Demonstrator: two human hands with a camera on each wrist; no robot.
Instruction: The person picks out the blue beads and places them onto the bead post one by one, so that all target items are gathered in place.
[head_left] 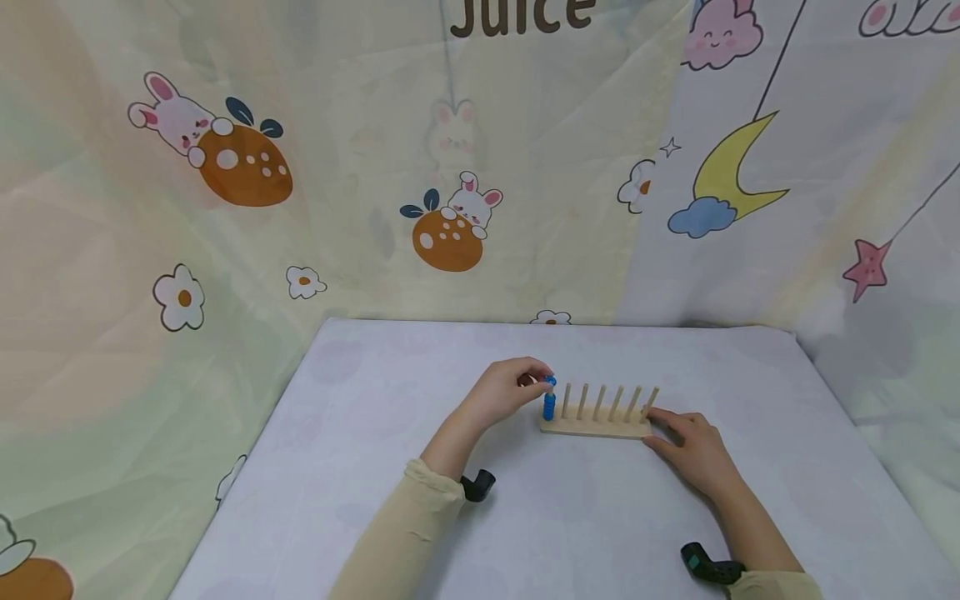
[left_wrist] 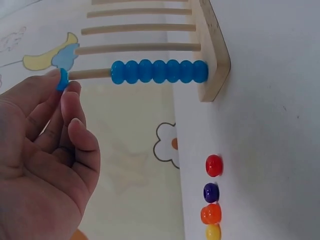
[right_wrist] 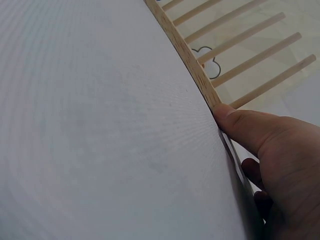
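A wooden peg stand (head_left: 596,427) rests on the table, with a row of upright pegs on its flat base. The leftmost peg carries a stack of several blue beads (left_wrist: 159,71), pressed together down to the base. At that peg's tip, my left hand (head_left: 506,392) pinches another blue bead (left_wrist: 63,79) between thumb and fingertips. The other pegs (head_left: 598,402) are bare. At the stand's right end, my right hand (head_left: 697,450) grips the base, its thumb (right_wrist: 232,117) along the front edge and the other fingers partly hidden behind.
In the left wrist view, a red bead (left_wrist: 214,165), a purple bead (left_wrist: 211,192), orange beads (left_wrist: 212,214) and a yellow bead (left_wrist: 213,232) lie in a line on the white table (head_left: 570,533). A printed cloth (head_left: 360,150) hangs behind the table's far edge.
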